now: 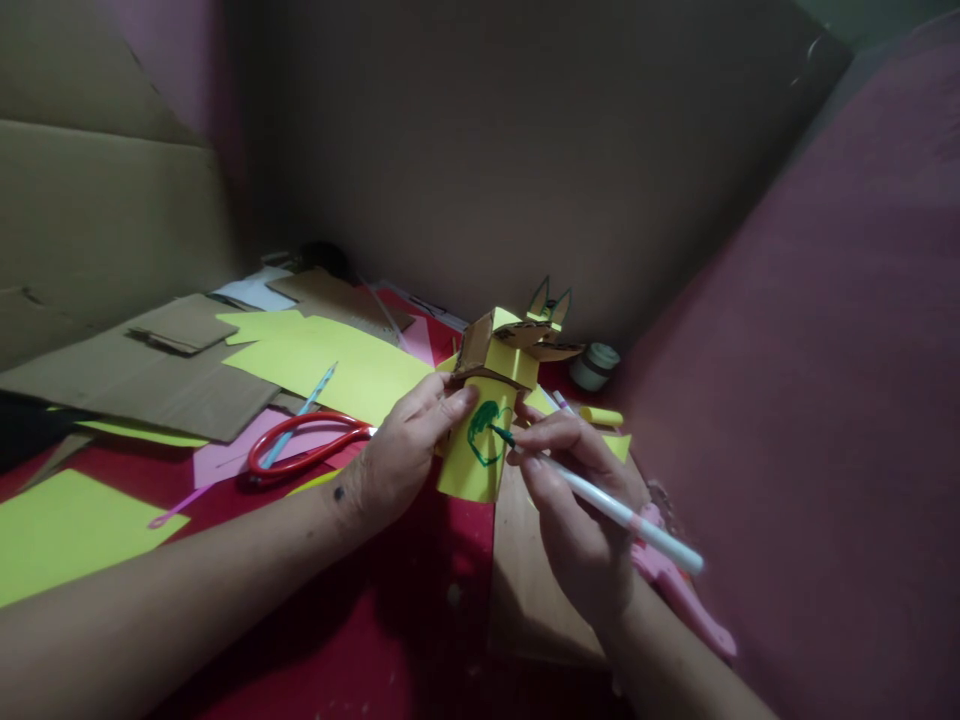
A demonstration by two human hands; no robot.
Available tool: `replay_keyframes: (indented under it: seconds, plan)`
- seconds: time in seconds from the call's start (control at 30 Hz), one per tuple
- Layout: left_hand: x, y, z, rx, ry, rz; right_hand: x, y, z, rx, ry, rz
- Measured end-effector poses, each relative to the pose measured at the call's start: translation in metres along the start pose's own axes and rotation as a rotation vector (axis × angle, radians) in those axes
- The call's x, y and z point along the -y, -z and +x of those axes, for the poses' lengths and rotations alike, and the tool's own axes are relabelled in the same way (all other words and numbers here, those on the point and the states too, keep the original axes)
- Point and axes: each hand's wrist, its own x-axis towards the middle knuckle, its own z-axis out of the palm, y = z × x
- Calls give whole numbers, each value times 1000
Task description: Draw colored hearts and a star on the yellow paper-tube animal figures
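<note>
A yellow paper and cardboard figure (487, 400) with a boxy head and pointed ears stands upright on the red surface. My left hand (409, 445) grips its yellow body from the left side. My right hand (577, 500) holds a white marker (622, 515) in a pinch, its green tip touching a green shape drawn on the front of the body.
Red-handled scissors (304, 440) lie left of the figure, beside a blue pen (304, 410). Yellow paper sheets (330, 360) and cardboard pieces (172, 380) cover the back left. A small tape roll (596, 365) sits behind; a pink tool (686, 595) lies under my right wrist.
</note>
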Motion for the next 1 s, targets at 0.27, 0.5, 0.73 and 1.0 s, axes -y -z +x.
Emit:
replay_keyframes:
  seconds: [0.27, 0.5, 0.73, 1.0]
  plan:
    - [-2, -1, 0, -11, 15, 10, 0, -1, 0, -17, -30, -1]
    - [-4, -3, 0, -57, -13, 74, 3, -2, 1, -15, -7, 65]
    - [-6, -4, -2, -70, -6, 91, 0, 0, -1, -18, -54, 16]
    - [-5, -2, 0, -70, -47, 126, -2, 0, -2, -31, -43, 69]
